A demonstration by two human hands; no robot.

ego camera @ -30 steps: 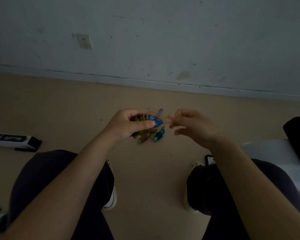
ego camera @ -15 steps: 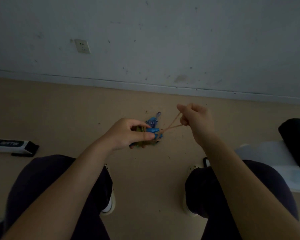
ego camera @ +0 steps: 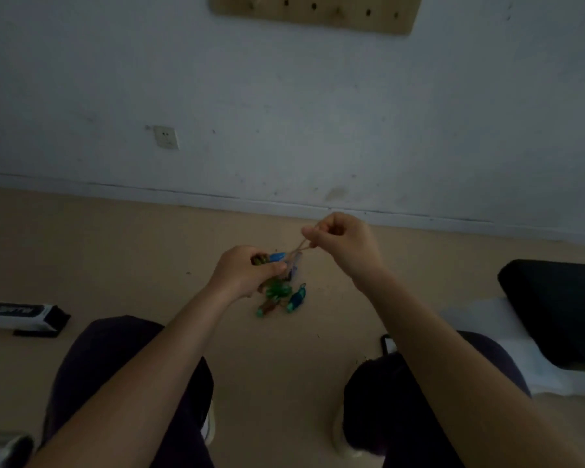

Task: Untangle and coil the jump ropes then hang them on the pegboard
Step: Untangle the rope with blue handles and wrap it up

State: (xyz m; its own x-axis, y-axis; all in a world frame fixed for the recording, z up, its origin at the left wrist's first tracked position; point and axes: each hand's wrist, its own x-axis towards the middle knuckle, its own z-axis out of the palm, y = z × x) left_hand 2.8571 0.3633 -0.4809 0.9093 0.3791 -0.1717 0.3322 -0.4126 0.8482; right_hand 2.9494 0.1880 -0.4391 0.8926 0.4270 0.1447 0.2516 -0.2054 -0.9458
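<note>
Wooden pegboard [ego camera: 313,11] hangs above; left hand [ego camera: 242,273] grips jump ropes [ego camera: 279,282], right hand [ego camera: 343,243] pinches a strand.

Left hand [ego camera: 242,275] grips a tangled bundle of jump ropes [ego camera: 279,288], blue and green handles dangling at its 5 o'clock. Right hand [ego camera: 343,243], at the bundle's 2 o'clock, pinches a tan cord [ego camera: 301,247] drawn taut. Wooden pegboard [ego camera: 314,11] on wall at 12 o'clock.

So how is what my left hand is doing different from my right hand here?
The left hand wraps its whole grip around the bundle of jump ropes; the right hand only pinches a thin tan cord at its fingertips. The left hand sits lower and nearer you; the right is raised, towards the wall. Both hold the same tangle.
</note>
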